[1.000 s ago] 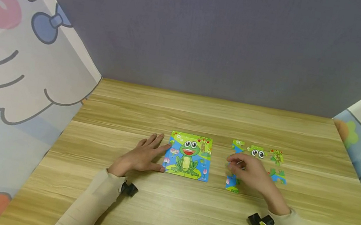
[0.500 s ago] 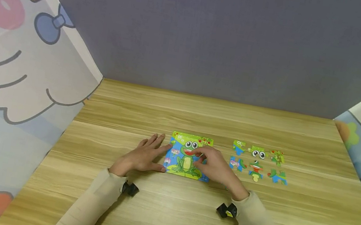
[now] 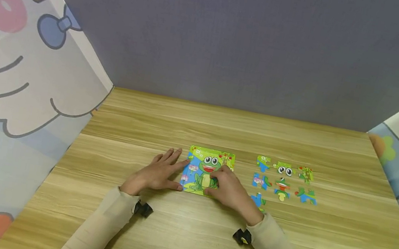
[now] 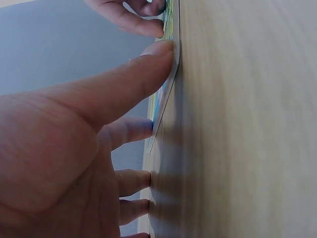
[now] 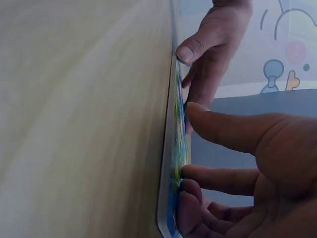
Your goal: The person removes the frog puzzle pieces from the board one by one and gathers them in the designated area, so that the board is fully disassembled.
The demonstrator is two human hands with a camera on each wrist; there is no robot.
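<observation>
A square frog jigsaw board [image 3: 207,155] lies flat on the table. My left hand [image 3: 158,173] spreads along its left side; in the left wrist view the thumb [image 4: 161,49] rests on the board's edge. My right hand [image 3: 233,193] is over the lower right of the board and hides that part. In the right wrist view, its thumb [image 5: 198,114] and index finger [image 5: 203,173] touch the surface some way apart, the other fingers curled. I cannot tell whether a jigsaw piece is pinched between them.
Several loose jigsaw pieces lie in rows right of the board, among them one with eyes [image 3: 285,170], one with a mouth [image 3: 283,186] and a blue one [image 3: 258,200] close to the right forearm. The wooden table [image 3: 182,235] meets a grey panel [image 3: 241,61] behind.
My right hand has moved left from the loose pieces onto the board, then its fingertips came down on the lower part. The left hand stays at the left edge.
</observation>
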